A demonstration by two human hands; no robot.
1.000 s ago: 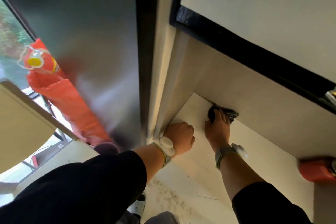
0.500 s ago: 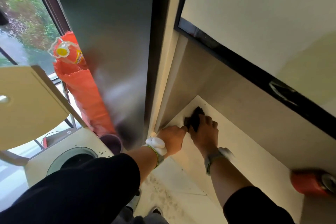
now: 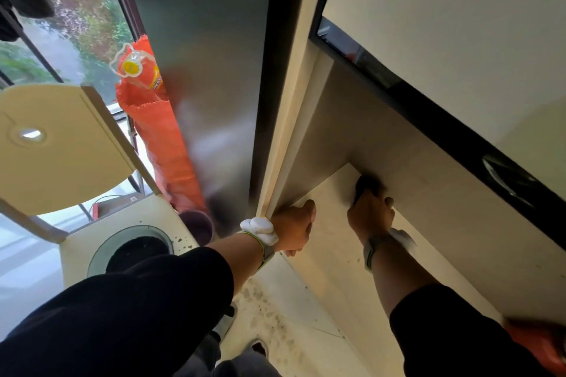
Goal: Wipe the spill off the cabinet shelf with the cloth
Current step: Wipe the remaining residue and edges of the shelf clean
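My right hand presses a dark cloth flat on the pale cabinet shelf, close to the shelf's back wall near its far left corner. Only the cloth's far edge shows past my fingers. My left hand grips the shelf's front left edge beside the cabinet's upright side panel. A few small dark specks lie on the shelf near my right wrist. No spill can be made out.
An orange object sits at the shelf's right end. A dark-framed cabinet door hangs above. A steel fridge side stands left, with an orange sack and an open top-loading washer beside it.
My right hand has slid the cloth from the shelf's left edge toward the back wall, away from my left hand. The left hand stays on the shelf edge.
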